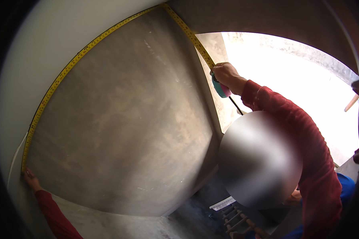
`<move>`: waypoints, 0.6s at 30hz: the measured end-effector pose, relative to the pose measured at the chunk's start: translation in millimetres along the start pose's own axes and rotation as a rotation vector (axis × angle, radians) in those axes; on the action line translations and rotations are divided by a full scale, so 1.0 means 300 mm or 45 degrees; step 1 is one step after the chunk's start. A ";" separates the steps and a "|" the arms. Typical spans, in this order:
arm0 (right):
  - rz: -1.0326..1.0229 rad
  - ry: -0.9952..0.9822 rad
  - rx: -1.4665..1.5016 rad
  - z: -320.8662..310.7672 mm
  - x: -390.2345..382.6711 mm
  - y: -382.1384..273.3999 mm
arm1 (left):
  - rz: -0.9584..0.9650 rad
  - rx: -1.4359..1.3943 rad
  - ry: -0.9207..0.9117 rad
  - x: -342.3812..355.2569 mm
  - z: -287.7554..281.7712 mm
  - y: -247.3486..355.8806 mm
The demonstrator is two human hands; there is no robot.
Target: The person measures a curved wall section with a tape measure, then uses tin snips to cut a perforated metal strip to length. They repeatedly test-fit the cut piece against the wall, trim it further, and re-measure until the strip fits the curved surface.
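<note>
A yellow tape measure blade [79, 55] runs along the top edge of the wall from the far left. It bends at the upper corner and slopes down to the right. At the lower left, my left hand [32, 181] pinches the blade's end against the wall. My right hand [229, 75], in a red sleeve, grips the tape measure at the upper right, where the blade meets its teal and pink case [221, 88]. A black strap [236, 106] hangs from the case. My left fingertips are small in view.
Another person's blurred head [260, 159] is close beside my right arm, with blue clothing [346, 186] to the right. A wooden ladder [243, 221] stands below. A bright opening [283, 75] lies behind my right arm. A thin white cable [16, 153] hangs at the left.
</note>
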State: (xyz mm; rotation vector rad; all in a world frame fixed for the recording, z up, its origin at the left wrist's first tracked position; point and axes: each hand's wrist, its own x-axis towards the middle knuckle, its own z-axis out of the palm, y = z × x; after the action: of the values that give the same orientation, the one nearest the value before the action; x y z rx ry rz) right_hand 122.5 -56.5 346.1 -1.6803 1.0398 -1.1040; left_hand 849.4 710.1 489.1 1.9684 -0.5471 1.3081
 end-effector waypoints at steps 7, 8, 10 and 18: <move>-0.001 -0.019 0.023 -0.007 0.012 0.004 | -0.079 -0.123 -0.025 0.000 0.001 -0.002; 0.012 0.002 0.018 -0.006 0.011 0.002 | -0.163 -0.043 -0.014 0.001 0.003 -0.008; -0.004 -0.006 0.026 0.001 0.004 -0.003 | 0.096 0.055 -0.052 0.010 0.001 -0.020; 0.161 -0.109 0.229 0.095 -0.042 -0.059 | 0.097 0.081 0.025 0.028 0.004 -0.014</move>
State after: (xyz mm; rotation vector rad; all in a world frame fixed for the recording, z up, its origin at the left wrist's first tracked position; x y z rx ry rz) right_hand 149.3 -33.8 352.7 -1.4852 0.9499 -1.0042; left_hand 856.2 712.3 495.1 2.0015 -0.5822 1.4061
